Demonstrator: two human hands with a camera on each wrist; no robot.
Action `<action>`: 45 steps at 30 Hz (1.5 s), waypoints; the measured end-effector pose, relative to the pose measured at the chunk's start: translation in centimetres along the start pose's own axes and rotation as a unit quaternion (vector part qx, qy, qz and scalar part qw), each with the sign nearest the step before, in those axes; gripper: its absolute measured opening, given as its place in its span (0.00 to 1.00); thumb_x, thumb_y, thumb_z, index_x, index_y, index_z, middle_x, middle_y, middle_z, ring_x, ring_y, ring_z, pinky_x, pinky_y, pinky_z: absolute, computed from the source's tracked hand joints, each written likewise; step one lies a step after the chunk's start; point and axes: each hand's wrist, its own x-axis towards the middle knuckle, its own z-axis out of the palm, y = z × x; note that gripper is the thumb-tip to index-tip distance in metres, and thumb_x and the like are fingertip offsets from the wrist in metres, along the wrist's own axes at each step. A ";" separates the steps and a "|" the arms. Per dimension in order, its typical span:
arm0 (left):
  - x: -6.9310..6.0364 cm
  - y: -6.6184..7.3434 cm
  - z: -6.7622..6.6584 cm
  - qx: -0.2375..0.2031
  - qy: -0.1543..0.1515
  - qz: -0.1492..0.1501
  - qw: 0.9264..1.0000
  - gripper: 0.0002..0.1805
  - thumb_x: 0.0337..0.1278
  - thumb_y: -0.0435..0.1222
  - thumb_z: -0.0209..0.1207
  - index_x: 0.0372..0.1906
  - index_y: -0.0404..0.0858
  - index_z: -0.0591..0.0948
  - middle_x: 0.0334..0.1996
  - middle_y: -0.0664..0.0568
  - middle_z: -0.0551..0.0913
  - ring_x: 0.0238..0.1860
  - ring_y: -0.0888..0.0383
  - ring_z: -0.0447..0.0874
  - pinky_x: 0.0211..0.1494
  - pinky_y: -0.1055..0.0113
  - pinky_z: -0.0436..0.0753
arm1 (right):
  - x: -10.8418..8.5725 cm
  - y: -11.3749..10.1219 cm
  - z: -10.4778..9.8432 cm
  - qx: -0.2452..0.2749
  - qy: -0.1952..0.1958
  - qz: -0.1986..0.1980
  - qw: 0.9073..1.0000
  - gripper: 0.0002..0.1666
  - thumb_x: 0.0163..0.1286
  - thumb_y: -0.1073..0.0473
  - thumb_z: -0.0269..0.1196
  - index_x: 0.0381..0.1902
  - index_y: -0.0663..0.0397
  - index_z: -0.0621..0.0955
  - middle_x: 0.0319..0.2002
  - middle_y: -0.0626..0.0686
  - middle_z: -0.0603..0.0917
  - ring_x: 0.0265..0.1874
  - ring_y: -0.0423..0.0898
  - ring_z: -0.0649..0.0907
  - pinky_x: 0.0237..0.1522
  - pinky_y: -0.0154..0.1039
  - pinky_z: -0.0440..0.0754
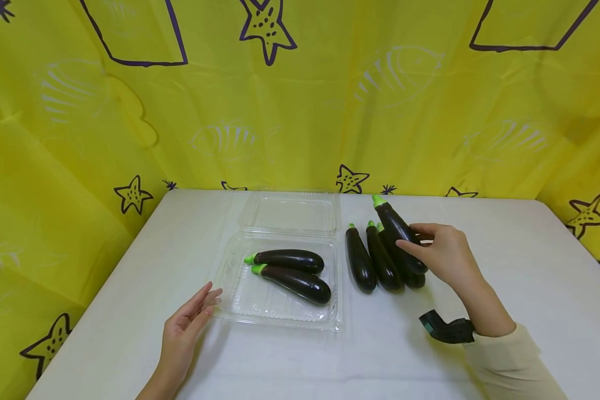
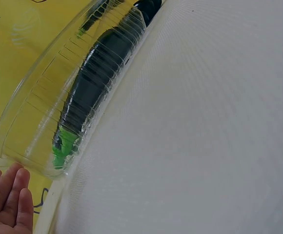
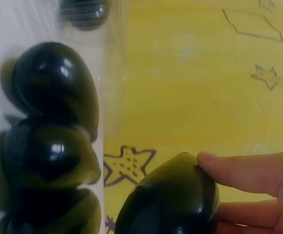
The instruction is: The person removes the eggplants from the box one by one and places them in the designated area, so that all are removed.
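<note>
Cream sleeve [image 1: 505, 355] nearest you; your right hand [image 1: 445, 253] grips eggplant [image 1: 397, 228], long axis running away-left, over loose eggplants [image 1: 361, 264]. Clear container [image 1: 252, 300] lies left. Your left hand [image 1: 182, 328], fingers relaxed, at its left edge.

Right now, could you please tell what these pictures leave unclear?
- Head: part of the lower eggplant, hidden by the held eggplant.
- Left wrist: part of the left hand, beyond the left and bottom edges.
- Right wrist: part of the held eggplant, cut off by bottom edge.
</note>
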 end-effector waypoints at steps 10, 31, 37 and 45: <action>0.0 0.0 0.0 -0.005 -0.001 -0.001 1.000 0.21 0.60 0.20 0.46 0.58 0.16 0.63 0.50 0.47 0.79 0.51 0.59 0.77 0.52 0.74 0.73 | -0.1 1.7 -0.5 -0.010 0.012 0.015 1.000 0.34 0.60 0.47 0.64 0.51 0.73 0.75 0.44 0.70 0.79 0.43 0.65 0.79 0.32 0.49 0.81; 0.0 0.3 0.1 0.006 0.007 -0.012 1.000 0.21 0.61 0.22 0.48 0.58 0.17 0.63 0.50 0.48 0.80 0.51 0.59 0.77 0.52 0.75 0.73 | 1.1 5.1 -0.3 -0.042 -0.014 0.064 0.997 0.32 0.59 0.50 0.65 0.48 0.76 0.76 0.40 0.70 0.80 0.38 0.62 0.78 0.35 0.51 0.77; -0.1 0.3 0.2 0.014 0.010 -0.020 1.000 0.22 0.62 0.23 0.48 0.59 0.18 0.63 0.50 0.48 0.80 0.50 0.59 0.77 0.52 0.75 0.73 | 1.2 5.6 -0.1 -0.046 -0.020 0.064 0.997 0.31 0.58 0.51 0.64 0.47 0.76 0.77 0.40 0.70 0.80 0.38 0.62 0.78 0.36 0.52 0.77; 0.0 0.3 0.2 0.010 0.008 -0.012 1.000 0.21 0.61 0.22 0.48 0.59 0.17 0.63 0.50 0.47 0.80 0.50 0.59 0.78 0.52 0.75 0.73 | 1.4 6.3 0.3 -0.045 -0.033 0.066 0.996 0.30 0.57 0.51 0.66 0.45 0.76 0.78 0.39 0.70 0.80 0.37 0.62 0.78 0.36 0.52 0.76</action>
